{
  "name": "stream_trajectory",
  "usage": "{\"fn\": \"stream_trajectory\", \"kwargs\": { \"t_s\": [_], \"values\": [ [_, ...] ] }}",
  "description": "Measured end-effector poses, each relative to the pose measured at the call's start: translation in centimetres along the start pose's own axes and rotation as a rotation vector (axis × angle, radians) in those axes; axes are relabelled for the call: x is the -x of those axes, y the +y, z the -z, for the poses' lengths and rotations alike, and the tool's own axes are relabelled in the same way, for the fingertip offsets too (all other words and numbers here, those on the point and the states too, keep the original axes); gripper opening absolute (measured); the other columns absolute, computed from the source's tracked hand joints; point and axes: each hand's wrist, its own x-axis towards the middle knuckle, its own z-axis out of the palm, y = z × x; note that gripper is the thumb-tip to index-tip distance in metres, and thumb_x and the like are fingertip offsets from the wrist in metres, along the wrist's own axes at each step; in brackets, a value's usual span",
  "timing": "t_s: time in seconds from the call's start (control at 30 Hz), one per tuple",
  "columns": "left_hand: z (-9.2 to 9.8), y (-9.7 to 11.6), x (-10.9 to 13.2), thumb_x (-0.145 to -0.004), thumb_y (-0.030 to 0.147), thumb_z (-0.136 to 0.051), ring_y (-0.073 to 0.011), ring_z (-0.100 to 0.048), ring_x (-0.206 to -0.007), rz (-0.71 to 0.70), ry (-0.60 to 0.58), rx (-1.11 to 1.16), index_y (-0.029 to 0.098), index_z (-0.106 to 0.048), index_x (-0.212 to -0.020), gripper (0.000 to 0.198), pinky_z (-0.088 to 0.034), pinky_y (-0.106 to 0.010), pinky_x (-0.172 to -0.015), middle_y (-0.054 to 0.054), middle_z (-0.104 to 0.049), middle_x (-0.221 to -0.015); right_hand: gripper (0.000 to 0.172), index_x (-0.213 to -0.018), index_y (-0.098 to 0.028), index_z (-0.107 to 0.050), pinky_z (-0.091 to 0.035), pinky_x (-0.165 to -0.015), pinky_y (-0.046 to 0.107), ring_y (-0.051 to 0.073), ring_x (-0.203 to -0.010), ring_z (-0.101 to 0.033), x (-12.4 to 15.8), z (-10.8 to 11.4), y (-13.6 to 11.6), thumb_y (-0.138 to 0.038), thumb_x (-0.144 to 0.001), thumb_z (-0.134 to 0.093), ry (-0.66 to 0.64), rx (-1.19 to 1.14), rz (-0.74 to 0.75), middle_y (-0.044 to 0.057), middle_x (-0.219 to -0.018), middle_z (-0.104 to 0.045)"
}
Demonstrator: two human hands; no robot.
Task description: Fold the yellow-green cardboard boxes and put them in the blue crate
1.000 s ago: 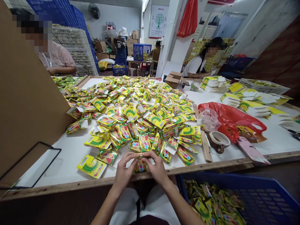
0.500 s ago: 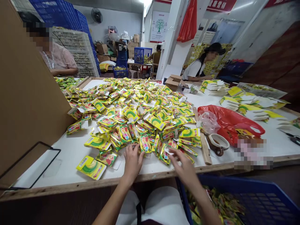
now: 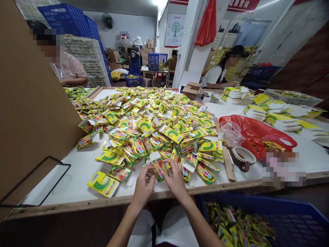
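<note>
A small yellow-and-green printed box (image 3: 158, 167), its white end flap raised at the top, is between my two hands at the near side of the pile. My left hand (image 3: 144, 183) has curled fingers on the box's left edge. From the right, my right hand (image 3: 175, 179) grips the box with the thumb on its front and fingers behind. Many similar boxes (image 3: 144, 127) lie heaped beyond my hands, several with white flaps sticking out. One yellow box (image 3: 103, 184) lies flat by itself at the left.
A cardboard panel (image 3: 38, 103) and a black wire frame (image 3: 55, 178) stand at left. Rightward are a wooden strip (image 3: 228, 164), a brown-and-white cup (image 3: 244, 157) and a red plastic bag (image 3: 257, 133). A blue crate (image 3: 288, 209) of packets is below the edge. Two people sit beyond.
My right hand has moved left from the boxes at the right to the box near my left hand. That box has come nearer and its white flap now stands up.
</note>
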Motion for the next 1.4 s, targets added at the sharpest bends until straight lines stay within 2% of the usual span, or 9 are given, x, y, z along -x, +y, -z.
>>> {"fn": "stream_trajectory", "kwargs": {
  "t_s": [0.17,0.33,0.43,0.6,0.7,0.83,1.03,1.2,1.4],
  "values": [
    [0.1,-0.1,0.7,-0.082,0.026,-0.057,-0.0177,-0.06,-0.1,0.053,0.124,0.22,0.022,-0.039,-0.116,0.039,-0.048,-0.034,-0.088,-0.006,-0.059,-0.106,0.03,-0.111,-0.023,-0.046,-0.048,-0.08,0.032,0.02,-0.095,-0.06,2.3,-0.5,-1.0,-0.019,-0.082,-0.054,-0.096,-0.302,-0.037,0.006,-0.104,-0.062],
    [1.2,0.2,1.3,-0.083,0.031,-0.057,-0.0151,-0.063,-0.084,0.081,0.03,0.239,0.023,-0.044,-0.119,0.039,-0.053,-0.027,-0.071,-0.006,-0.06,-0.108,0.038,-0.121,-0.026,-0.04,-0.05,-0.08,0.03,0.019,-0.095,-0.062,2.8,-0.5,-0.8,-0.022,-0.086,-0.052,-0.204,-0.431,-0.015,0.005,-0.102,-0.064],
    [2.0,0.3,1.5,-0.082,0.029,-0.058,-0.0159,-0.064,-0.083,0.061,-0.022,0.193,0.022,-0.05,-0.117,0.036,-0.053,-0.028,-0.074,-0.005,-0.063,-0.102,0.033,-0.119,-0.025,-0.047,-0.049,-0.081,0.03,0.018,-0.092,-0.063,2.2,0.0,-0.6,-0.022,-0.087,-0.052,-0.245,-0.391,-0.003,0.004,-0.099,-0.065],
    [2.5,-0.1,0.9,-0.083,0.026,-0.057,-0.0206,-0.062,-0.101,0.038,-0.07,0.205,0.019,-0.058,-0.106,0.024,-0.05,-0.034,-0.088,-0.007,-0.064,-0.11,0.013,-0.096,-0.022,-0.061,-0.049,-0.079,0.03,0.019,-0.086,-0.062,0.4,0.3,-1.2,-0.024,-0.088,-0.052,-0.189,-0.322,0.05,0.004,-0.09,-0.066],
    [2.6,-0.5,0.8,-0.084,0.027,-0.055,-0.0216,-0.063,-0.1,0.055,-0.03,0.173,0.019,-0.061,-0.106,0.024,-0.051,-0.036,-0.088,-0.008,-0.066,-0.107,0.012,-0.088,-0.021,-0.064,-0.048,-0.079,0.03,0.019,-0.086,-0.062,-0.4,-0.1,-1.5,-0.023,-0.087,-0.052,-0.144,-0.301,0.092,0.004,-0.086,-0.066],
    [2.7,-0.8,0.8,-0.084,0.029,-0.056,-0.0222,-0.061,-0.106,0.047,0.037,0.136,0.019,-0.065,-0.103,0.024,-0.049,-0.037,-0.092,-0.008,-0.066,-0.111,0.016,-0.086,-0.022,-0.068,-0.045,-0.088,0.033,0.02,-0.093,-0.062,-0.9,-0.5,-1.3,-0.019,-0.086,-0.053,-0.127,-0.309,0.13,0.004,-0.089,-0.068],
    [2.4,-0.6,0.3,-0.083,0.028,-0.056,-0.0231,-0.06,-0.108,0.045,0.001,0.087,0.018,-0.066,-0.1,0.022,-0.05,-0.036,-0.091,-0.01,-0.064,-0.116,0.014,-0.08,-0.021,-0.07,-0.048,-0.082,0.033,0.02,-0.089,-0.062,-1.2,-0.3,-0.7,-0.018,-0.083,-0.056,-0.155,-0.297,0.095,0.005,-0.087,-0.068],
    [2.2,-0.2,-0.1,-0.086,0.022,-0.052,-0.0198,-0.061,-0.106,-0.013,0.033,0.124,0.021,-0.055,-0.113,0.028,-0.048,-0.036,-0.093,-0.008,-0.063,-0.114,0.021,-0.101,-0.023,-0.066,-0.049,-0.083,0.033,0.019,-0.09,-0.062,-0.9,-0.8,-0.9,-0.017,-0.085,-0.054,-0.078,-0.348,0.068,0.005,-0.094,-0.067],
    [2.5,0.9,-0.3,-0.084,0.024,-0.055,-0.0196,-0.062,-0.095,-0.082,0.006,0.0,0.018,-0.065,-0.089,0.012,-0.048,-0.032,-0.087,-0.006,-0.068,-0.097,0.014,-0.09,-0.022,-0.072,-0.048,-0.084,0.033,0.02,-0.092,-0.062,-0.5,-0.6,-1.9,-0.02,-0.084,-0.059,-0.132,-0.33,0.168,0.006,-0.091,-0.068]
  ]
}}
